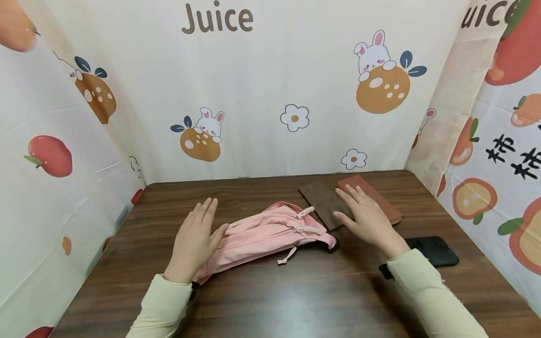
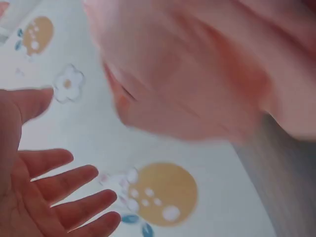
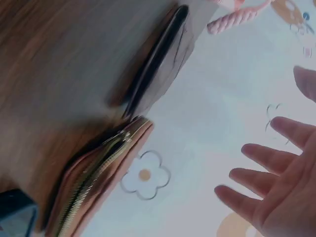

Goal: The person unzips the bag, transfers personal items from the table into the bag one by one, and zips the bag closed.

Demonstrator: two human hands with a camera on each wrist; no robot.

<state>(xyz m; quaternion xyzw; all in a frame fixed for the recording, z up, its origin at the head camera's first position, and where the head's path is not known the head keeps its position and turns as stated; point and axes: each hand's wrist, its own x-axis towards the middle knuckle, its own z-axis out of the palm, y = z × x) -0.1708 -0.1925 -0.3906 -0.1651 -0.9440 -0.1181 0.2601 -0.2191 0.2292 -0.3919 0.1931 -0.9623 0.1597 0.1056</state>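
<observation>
A pink waist bag point(image 1: 258, 234) with braided zipper pulls point(image 1: 308, 229) lies slantwise on the table. My left hand point(image 1: 194, 239) is held over its left end, fingers straight and thumb spread; in the left wrist view the palm holds nothing and the bag point(image 2: 187, 74) looms close and blurred. My right hand point(image 1: 369, 218) hovers with straight fingers near a dark brown wallet point(image 1: 323, 202) and a reddish-brown zip wallet point(image 1: 372, 197). The right wrist view shows the zip wallet's brass zipper point(image 3: 79, 197) and the dark wallet point(image 3: 163, 64) beyond it.
A black phone point(image 1: 433, 251) lies on the right, by the right wrist. The wooden table point(image 1: 270, 305) meets a printed curtain point(image 1: 262, 84) at its back edge, with more printed cloth at both sides.
</observation>
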